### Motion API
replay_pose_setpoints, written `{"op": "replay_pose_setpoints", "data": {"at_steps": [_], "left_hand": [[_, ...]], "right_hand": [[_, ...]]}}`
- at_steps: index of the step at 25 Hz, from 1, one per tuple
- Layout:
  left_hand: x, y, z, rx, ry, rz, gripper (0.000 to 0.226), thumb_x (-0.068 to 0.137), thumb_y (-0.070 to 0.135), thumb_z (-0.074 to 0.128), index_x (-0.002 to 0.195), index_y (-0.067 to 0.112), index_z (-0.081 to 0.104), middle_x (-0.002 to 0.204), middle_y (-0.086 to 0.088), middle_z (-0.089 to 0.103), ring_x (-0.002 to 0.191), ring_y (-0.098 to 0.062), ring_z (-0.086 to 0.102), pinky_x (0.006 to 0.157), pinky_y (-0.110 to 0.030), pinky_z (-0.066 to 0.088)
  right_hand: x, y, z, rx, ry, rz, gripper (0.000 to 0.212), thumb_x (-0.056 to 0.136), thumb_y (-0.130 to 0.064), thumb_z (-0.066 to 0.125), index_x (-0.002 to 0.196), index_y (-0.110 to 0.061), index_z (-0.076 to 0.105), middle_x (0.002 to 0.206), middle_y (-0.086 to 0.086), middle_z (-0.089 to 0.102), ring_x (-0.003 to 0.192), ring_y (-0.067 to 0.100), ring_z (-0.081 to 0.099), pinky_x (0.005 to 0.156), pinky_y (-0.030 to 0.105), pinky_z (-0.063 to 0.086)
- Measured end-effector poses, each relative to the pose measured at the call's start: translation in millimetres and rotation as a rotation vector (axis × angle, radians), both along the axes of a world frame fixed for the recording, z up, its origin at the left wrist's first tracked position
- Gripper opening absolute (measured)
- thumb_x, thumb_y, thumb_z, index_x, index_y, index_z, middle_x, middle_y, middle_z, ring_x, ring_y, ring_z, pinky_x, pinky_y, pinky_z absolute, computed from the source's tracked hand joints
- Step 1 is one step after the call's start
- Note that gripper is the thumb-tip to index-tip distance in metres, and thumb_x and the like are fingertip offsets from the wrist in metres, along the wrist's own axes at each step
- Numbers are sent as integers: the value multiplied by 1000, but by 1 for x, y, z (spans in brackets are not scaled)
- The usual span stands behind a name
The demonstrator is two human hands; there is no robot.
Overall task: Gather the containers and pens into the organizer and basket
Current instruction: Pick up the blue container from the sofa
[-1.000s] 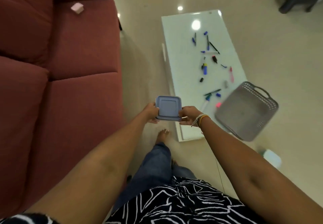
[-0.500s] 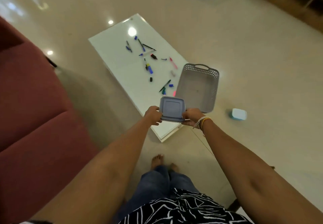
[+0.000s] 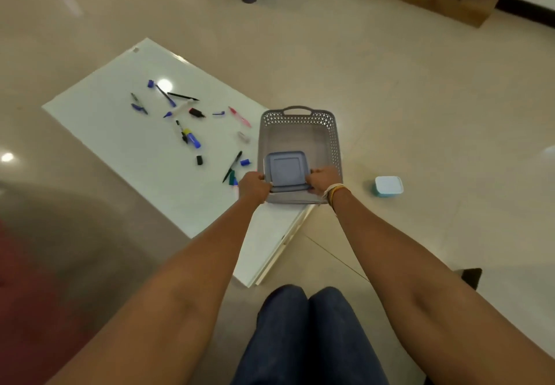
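The white bench (image 3: 126, 150) is looking smooth and shiny, with lamp spots glowing on it. The grey basket (image 3: 333, 132) is looking like matt plastic, full of little holes. The blue lid (image 3: 284, 168) is showing smooth plastic. The floor (image 3: 420, 90) is shining like polished tile.

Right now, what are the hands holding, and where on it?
The blue-lidded container, gripped by left hand and right hand at its opposite sides, over the grey basket.
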State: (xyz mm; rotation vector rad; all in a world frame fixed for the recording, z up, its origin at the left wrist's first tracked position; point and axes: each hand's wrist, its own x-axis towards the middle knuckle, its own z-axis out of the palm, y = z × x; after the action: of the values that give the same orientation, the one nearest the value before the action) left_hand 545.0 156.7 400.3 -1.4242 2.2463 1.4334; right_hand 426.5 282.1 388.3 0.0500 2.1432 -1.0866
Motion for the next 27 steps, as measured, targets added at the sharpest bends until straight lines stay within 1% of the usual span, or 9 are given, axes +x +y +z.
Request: {"op": "replay_pose_setpoints", "data": {"at_steps": [2,5,7,8,9,12,17,23,27], "left_hand": [[-15,-10,-36,-154,-69,-136,17,89,22,64,94,5,63,96,-17,63,98,-32,61,80,-36,50],[-29,-19,-83,-317,-233,-347,38,93,34,55,113,3,61,116,-19,57,115,-33,47,92,-38,42],[-30,-20,-104,-372,-332,-416,43,94,40,53,123,8,56,126,-19,45,118,-33,41,96,-38,40],[-30,-18,-111,-395,-368,-445,43,94,40,52,125,9,55,129,-19,40,118,-33,39,97,-37,40],[-28,-18,-115,-413,-391,-460,42,95,39,51,125,10,54,130,-19,36,118,-33,37,98,-38,39],[-16,-15,-104,-381,-317,-423,43,96,39,48,129,11,50,137,-20,25,126,-37,29,102,-44,37],[40,-6,-35,-278,-262,-407,49,99,36,40,144,17,36,147,-22,27,137,-38,26,109,-48,32],[131,13,59,-140,-334,-429,49,100,34,40,145,15,38,148,-17,33,137,-34,33,112,-46,31],[180,35,91,-93,-352,-396,51,100,34,39,145,11,35,150,-17,33,137,-33,35,112,-42,31]], "right_hand": [[-17,-11,-31,86,80,68,6,85,-10,57,89,-15,56,97,10,59,91,20,59,93,41,55],[-23,-17,-66,221,177,155,5,82,-12,57,80,-8,54,83,12,56,82,22,57,74,35,56],[-20,-19,-80,299,253,212,19,81,-10,57,64,-5,49,62,9,48,72,22,54,52,26,43],[-18,-19,-87,327,264,235,18,82,-9,58,66,-3,52,60,8,47,72,25,55,52,26,40],[-16,-18,-88,351,249,266,11,84,-9,57,77,0,58,67,10,53,77,29,58,58,28,42],[-8,-18,-79,401,225,350,25,93,-10,51,109,6,61,106,22,64,107,37,62,74,32,42],[33,-6,-4,504,309,586,32,93,-10,49,123,1,53,122,19,60,113,35,58,89,38,48],[113,21,87,558,201,834,41,91,-13,47,131,-3,48,133,19,54,120,35,54,94,39,47],[170,42,109,572,183,963,47,89,-10,45,135,-4,44,138,19,50,125,34,51,100,38,46]]}}
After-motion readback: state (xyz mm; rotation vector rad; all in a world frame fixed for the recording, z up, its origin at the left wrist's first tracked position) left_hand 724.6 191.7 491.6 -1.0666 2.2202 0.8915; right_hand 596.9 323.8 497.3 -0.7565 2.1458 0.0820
